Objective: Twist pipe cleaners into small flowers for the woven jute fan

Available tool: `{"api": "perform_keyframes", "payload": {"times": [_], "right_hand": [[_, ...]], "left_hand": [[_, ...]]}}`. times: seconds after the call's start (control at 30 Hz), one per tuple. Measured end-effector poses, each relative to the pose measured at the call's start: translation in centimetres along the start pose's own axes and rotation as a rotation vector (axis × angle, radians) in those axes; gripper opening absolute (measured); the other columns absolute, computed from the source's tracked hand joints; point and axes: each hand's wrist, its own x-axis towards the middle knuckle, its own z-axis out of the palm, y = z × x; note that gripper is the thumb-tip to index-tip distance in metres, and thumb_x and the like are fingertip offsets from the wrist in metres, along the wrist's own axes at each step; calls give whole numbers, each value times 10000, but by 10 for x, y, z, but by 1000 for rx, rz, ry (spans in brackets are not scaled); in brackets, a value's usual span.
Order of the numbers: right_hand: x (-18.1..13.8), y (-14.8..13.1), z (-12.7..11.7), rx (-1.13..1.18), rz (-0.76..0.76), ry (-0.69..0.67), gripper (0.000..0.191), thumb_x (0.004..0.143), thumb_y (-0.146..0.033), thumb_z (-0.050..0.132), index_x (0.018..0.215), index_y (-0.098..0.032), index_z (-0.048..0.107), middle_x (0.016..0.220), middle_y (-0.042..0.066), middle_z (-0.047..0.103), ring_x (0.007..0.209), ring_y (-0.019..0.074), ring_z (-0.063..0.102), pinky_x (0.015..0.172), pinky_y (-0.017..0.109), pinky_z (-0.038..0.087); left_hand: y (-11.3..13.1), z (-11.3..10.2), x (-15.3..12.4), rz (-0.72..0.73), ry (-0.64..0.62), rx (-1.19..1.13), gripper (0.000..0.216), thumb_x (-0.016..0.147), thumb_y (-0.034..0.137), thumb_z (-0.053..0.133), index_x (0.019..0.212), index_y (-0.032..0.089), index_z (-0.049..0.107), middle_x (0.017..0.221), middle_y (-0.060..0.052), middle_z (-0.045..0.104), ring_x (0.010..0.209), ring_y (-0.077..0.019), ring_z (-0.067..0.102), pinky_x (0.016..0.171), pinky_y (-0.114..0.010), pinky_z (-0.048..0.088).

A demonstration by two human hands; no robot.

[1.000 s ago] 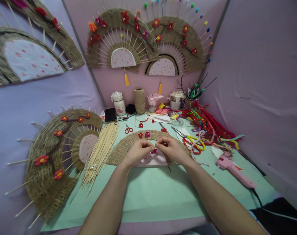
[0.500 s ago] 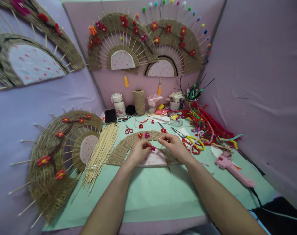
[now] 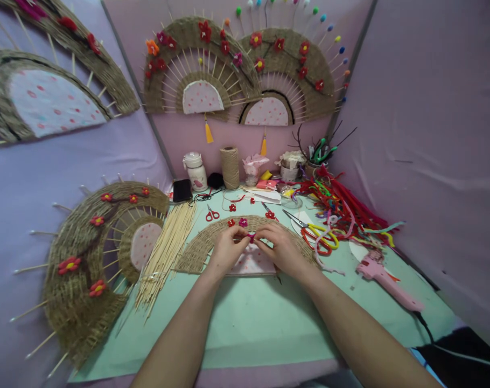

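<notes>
Between the fingertips of both hands is a small magenta flower, partly covered by the fingers. My left hand pinches it from the left, and my right hand closes on it from the right. Beneath both hands lies a woven twine fan with a pale, red-dotted half-round centre. A red flower and a magenta flower sit along the fan's upper edge. Another red flower is beyond my right hand.
Left of the fan lies a bundle of thin sticks. Small red scissors are behind the fan; larger scissors, a pink glue gun and piled pipe cleaners are at right. A twine spool stands behind.
My right hand has moved left and down, and its fingers now meet the magenta flower beside my left hand. The flower has risen slightly. The view has shifted a little.
</notes>
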Motion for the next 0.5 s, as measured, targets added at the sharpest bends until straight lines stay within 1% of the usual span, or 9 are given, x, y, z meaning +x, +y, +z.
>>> {"api": "perform_keyframes", "payload": {"times": [0.13,0.27,0.37,0.5], "right_hand": [[0,-2,0,38,7,48,116,836,-231,542,839,-220,658,863,56,644,848,188,568,782,344,442],[0,-4,1,77,15,103,106,824,-232,561,828,-228,667,923,53,645,905,187,572,823,350,437],[0,-5,1,71,37,108,109,821,-238,563,817,-226,671,883,57,652,879,194,579,810,357,447],[-1,-9,1,120,87,165,131,830,-256,545,829,-227,674,880,62,657,868,195,587,806,359,458]], "left_hand": [[-2,2,0,6,-15,-121,117,688,231,589,783,163,588,735,-13,627,695,-139,594,657,-255,477],[-5,3,0,51,3,-85,92,709,234,580,757,157,597,719,-15,626,681,-133,585,678,-255,467],[-7,5,0,75,25,-67,89,713,238,586,743,156,601,704,-18,633,666,-133,585,668,-252,463],[-7,8,-1,25,79,-184,108,710,258,603,738,154,602,699,-19,641,667,-133,594,662,-249,467]]}}
